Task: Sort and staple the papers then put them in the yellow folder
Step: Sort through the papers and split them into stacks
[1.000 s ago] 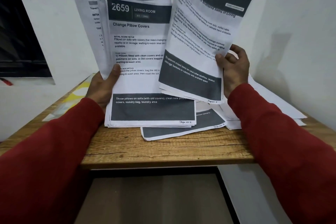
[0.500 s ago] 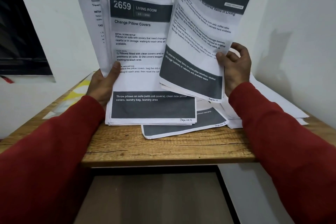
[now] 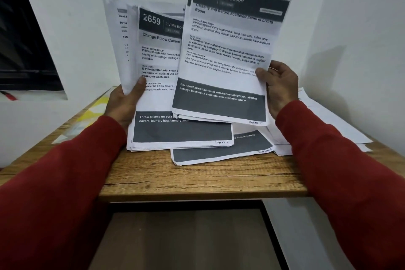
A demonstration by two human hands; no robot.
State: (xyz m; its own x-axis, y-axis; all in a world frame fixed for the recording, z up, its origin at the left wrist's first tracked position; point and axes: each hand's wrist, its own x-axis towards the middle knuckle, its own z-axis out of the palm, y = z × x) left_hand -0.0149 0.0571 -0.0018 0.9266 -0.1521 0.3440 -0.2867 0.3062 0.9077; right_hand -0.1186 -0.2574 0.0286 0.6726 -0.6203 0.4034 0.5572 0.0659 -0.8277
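Papers were mid-sort: left hand (image 3: 125,103) gripped the page-4 stack (image 3: 166,94), right hand (image 3: 281,87) pinched page 5 (image 3: 228,55), which likely belonged atop that stack.

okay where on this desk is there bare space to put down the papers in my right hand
Bare wood runs along the near edge of the desk, in front of the page 3 sheet. The back right is crowded with loose white sheets; the yellow folder fills the far left.

The table (image 3: 197,180) is showing matt, grained wood. The papers (image 3: 228,50) are appearing matt; the sleeves (image 3: 341,171) are looking like soft cloth.
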